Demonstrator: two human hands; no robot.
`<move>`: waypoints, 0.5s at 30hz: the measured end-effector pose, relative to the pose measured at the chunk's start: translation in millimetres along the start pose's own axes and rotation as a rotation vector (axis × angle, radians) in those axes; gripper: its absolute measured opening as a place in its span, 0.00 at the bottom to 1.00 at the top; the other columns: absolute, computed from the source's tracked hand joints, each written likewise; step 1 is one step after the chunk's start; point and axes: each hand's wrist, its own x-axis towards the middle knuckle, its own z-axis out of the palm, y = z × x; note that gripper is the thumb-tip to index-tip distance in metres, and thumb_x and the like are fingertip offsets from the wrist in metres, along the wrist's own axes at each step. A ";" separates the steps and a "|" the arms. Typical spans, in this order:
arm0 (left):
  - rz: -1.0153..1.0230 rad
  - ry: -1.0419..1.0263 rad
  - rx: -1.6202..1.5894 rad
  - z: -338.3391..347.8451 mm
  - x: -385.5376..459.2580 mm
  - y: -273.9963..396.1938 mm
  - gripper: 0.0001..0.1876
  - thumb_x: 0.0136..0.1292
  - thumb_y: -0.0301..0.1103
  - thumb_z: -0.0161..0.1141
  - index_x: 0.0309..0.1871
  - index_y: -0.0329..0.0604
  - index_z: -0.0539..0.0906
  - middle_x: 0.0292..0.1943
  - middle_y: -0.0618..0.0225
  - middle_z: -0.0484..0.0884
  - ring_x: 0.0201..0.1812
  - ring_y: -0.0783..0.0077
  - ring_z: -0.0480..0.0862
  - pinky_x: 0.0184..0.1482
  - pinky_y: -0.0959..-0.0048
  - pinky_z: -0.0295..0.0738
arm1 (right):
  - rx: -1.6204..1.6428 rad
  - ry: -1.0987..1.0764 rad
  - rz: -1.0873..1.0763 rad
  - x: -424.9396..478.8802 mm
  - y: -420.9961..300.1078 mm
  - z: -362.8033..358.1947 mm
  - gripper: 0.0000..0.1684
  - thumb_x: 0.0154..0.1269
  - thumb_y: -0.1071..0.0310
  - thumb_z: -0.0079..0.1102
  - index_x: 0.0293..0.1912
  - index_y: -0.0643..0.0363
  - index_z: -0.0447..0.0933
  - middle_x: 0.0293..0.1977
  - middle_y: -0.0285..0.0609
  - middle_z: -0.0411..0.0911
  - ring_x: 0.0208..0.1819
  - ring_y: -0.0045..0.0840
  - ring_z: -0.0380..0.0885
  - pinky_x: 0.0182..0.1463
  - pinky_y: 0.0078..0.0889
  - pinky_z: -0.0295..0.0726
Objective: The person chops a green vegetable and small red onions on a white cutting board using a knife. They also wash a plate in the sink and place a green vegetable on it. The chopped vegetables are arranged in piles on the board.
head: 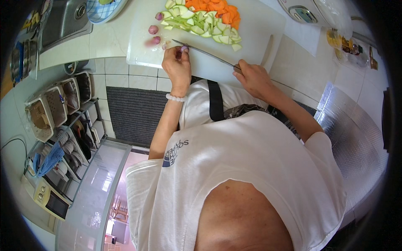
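Between the fingertips of my left hand [176, 62] is a small purple shallot [184, 49], partly hidden by the thumb. My right hand [253, 77] grips the handle of a kitchen knife [209, 55], whose blade reaches left across to the shallot. Both hands are over the near edge of a white cutting board [254, 37]. Several more shallots, one of them a peeled pink shallot [153, 29], lie on the board's left side. Beyond the blade are a pile of pale green vegetable pieces [205, 25] and a heap of sliced carrot [224, 9].
A blue-checked plate [105, 14] stands left of the board, beside a steel sink [62, 22]. At the right are a white appliance [301, 12] and an oil bottle [344, 40]. A rack with white baskets [56, 106] and dishes is at the left, near a dark floor mat [133, 113].
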 end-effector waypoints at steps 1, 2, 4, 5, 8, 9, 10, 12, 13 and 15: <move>0.001 -0.006 -0.003 -0.7 0.2 0.1 0.07 0.58 0.24 0.66 0.36 0.29 0.82 0.29 0.59 0.83 0.27 0.70 0.82 0.34 0.73 0.76 | -0.002 0.021 -0.007 2.2 2.8 7.5 0.16 0.68 0.58 0.53 0.38 0.63 0.66 0.27 0.54 0.78 0.33 0.51 0.78 0.37 0.53 0.73; 0.003 -0.011 -0.006 -1.8 0.0 0.5 0.06 0.58 0.24 0.65 0.36 0.29 0.81 0.29 0.59 0.83 0.28 0.70 0.82 0.34 0.73 0.77 | -0.003 0.042 -0.014 3.3 4.4 12.9 0.16 0.68 0.58 0.53 0.38 0.62 0.66 0.26 0.53 0.77 0.32 0.51 0.77 0.36 0.52 0.73; -0.019 -0.033 0.013 -3.7 -0.7 2.2 0.06 0.58 0.23 0.64 0.37 0.29 0.81 0.28 0.59 0.84 0.28 0.70 0.82 0.35 0.73 0.77 | -0.057 0.096 -0.024 -0.3 0.3 17.1 0.15 0.68 0.58 0.54 0.37 0.62 0.66 0.27 0.52 0.78 0.32 0.49 0.78 0.35 0.51 0.74; -0.044 -0.050 0.036 -6.1 -2.6 3.7 0.07 0.58 0.22 0.63 0.38 0.29 0.80 0.28 0.59 0.84 0.28 0.70 0.82 0.35 0.73 0.77 | -0.084 0.123 -0.029 -1.9 -0.9 18.7 0.15 0.67 0.58 0.54 0.37 0.61 0.67 0.28 0.51 0.78 0.32 0.48 0.79 0.35 0.50 0.75; -0.091 -0.091 0.036 -13.4 -7.7 3.4 0.08 0.58 0.21 0.62 0.41 0.30 0.79 0.29 0.59 0.83 0.29 0.71 0.82 0.36 0.73 0.77 | -0.095 0.172 -0.058 -4.4 1.6 23.6 0.14 0.67 0.58 0.55 0.37 0.60 0.68 0.30 0.49 0.79 0.32 0.46 0.79 0.34 0.48 0.76; -0.100 -0.104 0.024 -14.7 -8.7 1.6 0.08 0.59 0.21 0.61 0.42 0.31 0.79 0.30 0.60 0.83 0.29 0.71 0.82 0.36 0.73 0.77 | -0.095 0.180 -0.048 -5.1 2.7 24.2 0.14 0.67 0.57 0.54 0.37 0.59 0.68 0.30 0.48 0.79 0.32 0.46 0.80 0.34 0.49 0.76; -0.096 -0.105 0.003 -15.7 -9.0 -0.3 0.09 0.59 0.21 0.61 0.43 0.31 0.79 0.30 0.60 0.83 0.29 0.71 0.82 0.36 0.73 0.77 | -0.095 0.187 -0.038 -5.7 4.0 24.5 0.14 0.67 0.57 0.54 0.37 0.59 0.69 0.31 0.48 0.79 0.33 0.46 0.80 0.34 0.49 0.76; -0.089 -0.106 -0.040 -17.6 -9.7 -4.4 0.10 0.59 0.21 0.60 0.45 0.31 0.79 0.32 0.61 0.83 0.30 0.72 0.81 0.36 0.74 0.76 | -0.096 0.205 -0.030 -7.3 6.2 24.2 0.15 0.67 0.56 0.53 0.37 0.58 0.69 0.31 0.48 0.80 0.33 0.46 0.80 0.35 0.49 0.77; -0.100 -0.112 -0.043 -18.2 -9.2 -6.3 0.10 0.59 0.21 0.59 0.45 0.31 0.79 0.33 0.62 0.82 0.31 0.73 0.81 0.36 0.74 0.76 | -0.096 0.216 -0.032 -8.6 6.9 23.5 0.15 0.67 0.55 0.53 0.38 0.58 0.69 0.31 0.48 0.80 0.33 0.46 0.80 0.35 0.49 0.77; -0.122 -0.126 -0.049 -19.1 -6.9 -6.2 0.10 0.60 0.21 0.59 0.45 0.32 0.80 0.36 0.63 0.80 0.32 0.74 0.80 0.36 0.75 0.76 | -0.080 0.216 -0.017 -11.4 9.6 22.6 0.15 0.67 0.55 0.53 0.38 0.58 0.69 0.31 0.48 0.80 0.32 0.46 0.80 0.35 0.49 0.77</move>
